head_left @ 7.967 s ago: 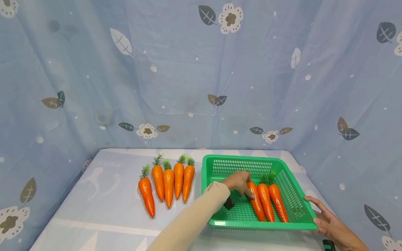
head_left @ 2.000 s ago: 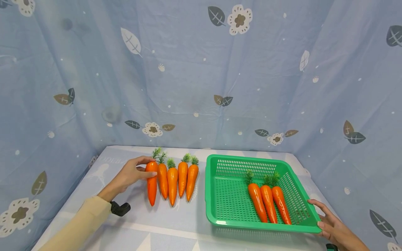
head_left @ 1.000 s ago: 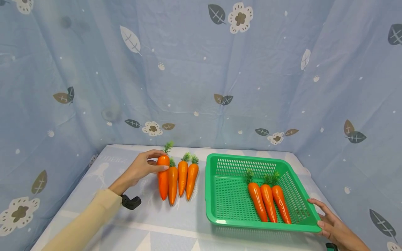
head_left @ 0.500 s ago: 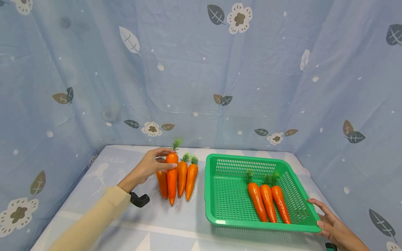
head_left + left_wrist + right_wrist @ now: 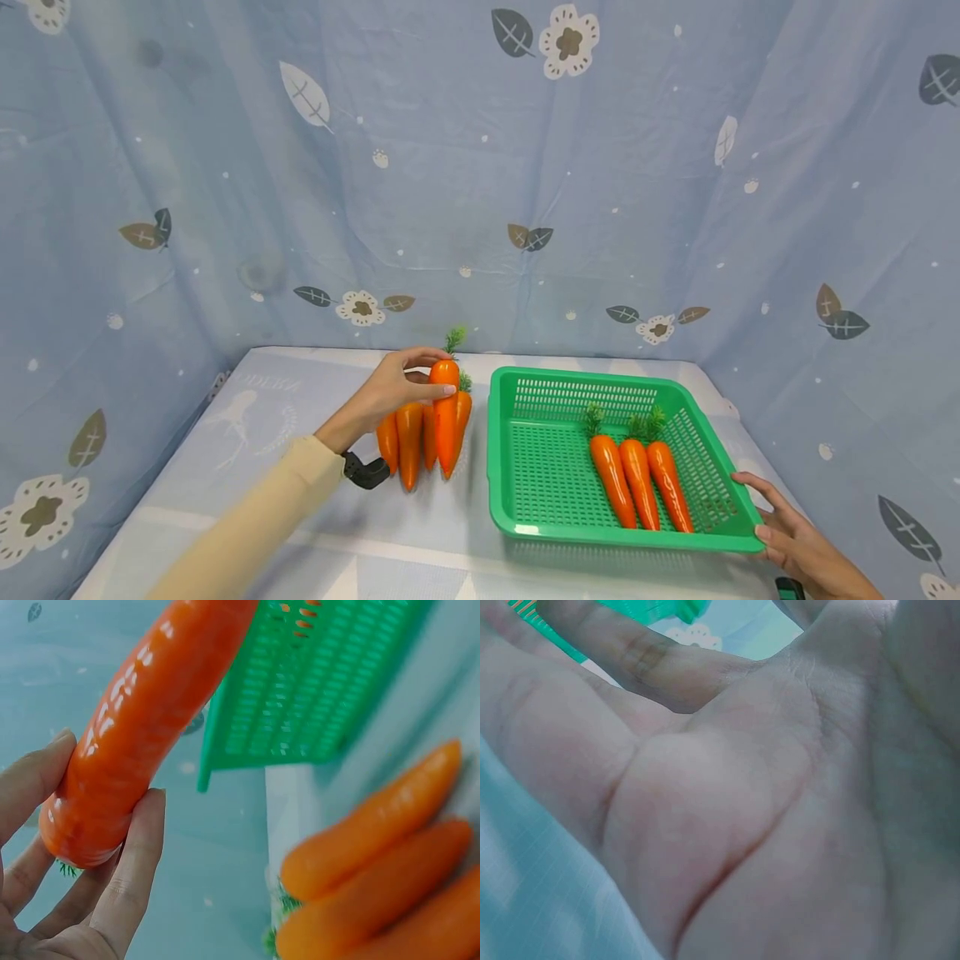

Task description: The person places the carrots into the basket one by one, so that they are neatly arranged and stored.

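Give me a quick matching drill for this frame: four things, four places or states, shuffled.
Things:
1. left hand
2. right hand
3. three carrots
4. green basket

Places or states:
A. lying side by side inside the basket
B. on the table, right of the carrot pile
C. holding one carrot lifted above the pile
D. at the basket's near right corner

Pairs: 1-C, 2-D, 3-A, 4-B
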`<action>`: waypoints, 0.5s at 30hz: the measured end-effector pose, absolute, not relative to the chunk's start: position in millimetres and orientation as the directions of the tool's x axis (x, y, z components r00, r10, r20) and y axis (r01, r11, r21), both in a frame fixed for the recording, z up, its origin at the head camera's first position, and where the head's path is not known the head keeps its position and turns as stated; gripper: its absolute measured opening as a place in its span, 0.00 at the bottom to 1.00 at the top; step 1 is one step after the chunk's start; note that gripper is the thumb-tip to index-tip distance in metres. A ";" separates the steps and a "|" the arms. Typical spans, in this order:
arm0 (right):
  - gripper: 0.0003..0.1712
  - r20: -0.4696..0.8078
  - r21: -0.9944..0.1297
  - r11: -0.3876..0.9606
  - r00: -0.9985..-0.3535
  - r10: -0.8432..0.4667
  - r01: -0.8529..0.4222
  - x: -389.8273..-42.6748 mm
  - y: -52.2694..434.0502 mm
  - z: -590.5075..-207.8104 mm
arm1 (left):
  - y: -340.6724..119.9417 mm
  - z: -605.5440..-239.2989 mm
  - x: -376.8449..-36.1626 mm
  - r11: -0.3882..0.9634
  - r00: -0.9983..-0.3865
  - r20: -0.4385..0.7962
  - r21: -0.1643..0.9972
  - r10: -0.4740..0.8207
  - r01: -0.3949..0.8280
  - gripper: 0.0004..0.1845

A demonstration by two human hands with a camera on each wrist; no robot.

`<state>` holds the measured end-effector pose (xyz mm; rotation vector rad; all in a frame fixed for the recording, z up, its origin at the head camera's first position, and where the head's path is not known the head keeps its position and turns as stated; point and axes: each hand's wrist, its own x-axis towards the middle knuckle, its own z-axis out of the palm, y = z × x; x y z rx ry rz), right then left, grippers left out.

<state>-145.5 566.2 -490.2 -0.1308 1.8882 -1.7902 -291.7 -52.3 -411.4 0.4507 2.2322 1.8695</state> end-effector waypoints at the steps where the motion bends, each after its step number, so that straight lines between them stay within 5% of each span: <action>1: 0.32 -0.311 -0.950 0.122 -0.859 -0.407 0.286 -145.4 566.2 -490.0 | -48.5 -410.3 -292.2 0.151 -0.931 0.051 0.982 0.361 0.112 0.31; 15: 0.32 -0.261 -0.961 0.037 -0.846 -0.465 0.275 -144.3 560.0 -485.0 | -2.4 -398.8 -294.1 0.039 -0.888 0.083 0.993 0.452 0.112 0.28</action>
